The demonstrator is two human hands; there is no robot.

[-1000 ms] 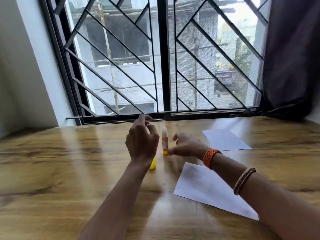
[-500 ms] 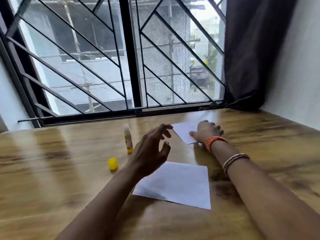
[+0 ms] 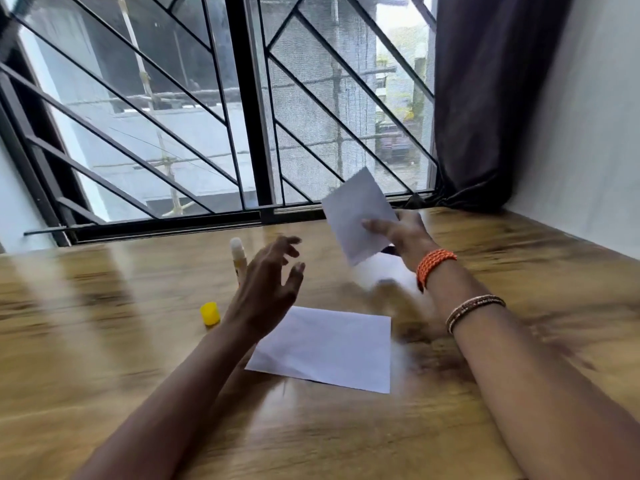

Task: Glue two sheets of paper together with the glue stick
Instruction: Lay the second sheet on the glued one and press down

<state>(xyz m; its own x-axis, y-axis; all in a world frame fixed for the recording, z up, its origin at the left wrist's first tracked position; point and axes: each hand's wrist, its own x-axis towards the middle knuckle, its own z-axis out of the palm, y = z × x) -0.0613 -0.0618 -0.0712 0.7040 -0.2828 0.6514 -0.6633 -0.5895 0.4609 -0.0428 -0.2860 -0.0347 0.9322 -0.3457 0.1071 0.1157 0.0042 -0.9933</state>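
The right hand (image 3: 398, 233) has a small sheet (image 3: 356, 218) pinched by its lower right edge, thumb on the near face and fingers behind, holding it up off the tabletop (image 3: 104, 358) and tilted toward the window grille (image 3: 249, 116). The left hand (image 3: 266, 292) hovers with fingers spread and loose, closed on nothing, just left of the larger sheet (image 3: 325, 344) that lies flat in the near middle. Both sheets look thin, light and limp: an edge pinch like this one should carry the small sheet, though it will likely flop or swing if moved fast, and a flat sheet on smooth wood may need a corner teased up or a slide to lift. The glue stick (image 3: 239, 259) stands uncapped and upright just beyond the left hand, partly hidden by it; being narrow, it would probably tip at a knock. Its yellow cap (image 3: 210, 313) lies apart, near left. Room is wide on the left and near side; the wall on the right and the curtain (image 3: 485, 98) at far right close that corner.
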